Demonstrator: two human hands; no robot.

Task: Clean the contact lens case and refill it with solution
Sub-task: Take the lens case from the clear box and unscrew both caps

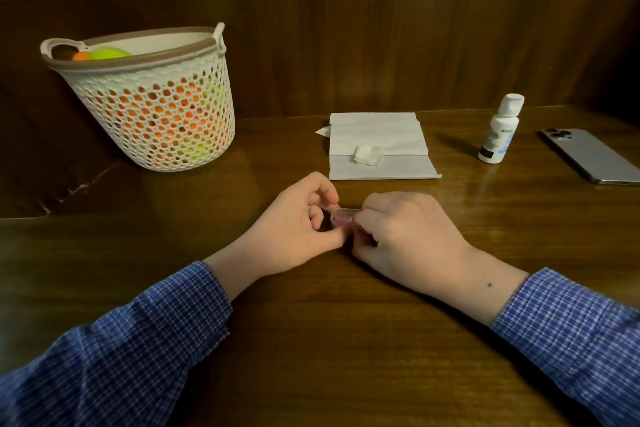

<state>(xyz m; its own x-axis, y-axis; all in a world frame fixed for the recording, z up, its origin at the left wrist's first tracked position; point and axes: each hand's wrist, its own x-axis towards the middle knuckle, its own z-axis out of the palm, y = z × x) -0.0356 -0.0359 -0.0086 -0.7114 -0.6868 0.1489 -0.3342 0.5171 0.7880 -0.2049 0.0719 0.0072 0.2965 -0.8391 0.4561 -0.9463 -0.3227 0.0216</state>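
From my remote seat I saw, toward the far left corner of the worktop (311, 340), a white perforated basket (156, 114) standing tilted a little, with orange and yellow-green things showing through its holes and over its rim. The left sleeve (121, 350), blue checked, came in from the near left edge, the forearm lying across the wood and angled toward the middle. The left hand (294, 229) rested there on its outer edge, fingers curled in, thumb and forefinger pinched on the left side of the contact lens case (343, 218). That case, small and pinkish with a clear look to it, sat between the two hands near the centre of the worktop; I could not tell whether it touched the wood. The right hand (405, 236) met it from the other side, knuckles up, fingers bent down and closed on the case's right part, wrist low on the surface, the right sleeve (571, 333) running off to the near right edge. Beyond the hands, near the far edge, lay a flat white paper towel (381, 163) with a small crumpled wad (367, 154) on it. To its right stood the white solution bottle (500, 130), cap on, upright. At the right edge a grey phone (592, 156) lay with its camera side up.
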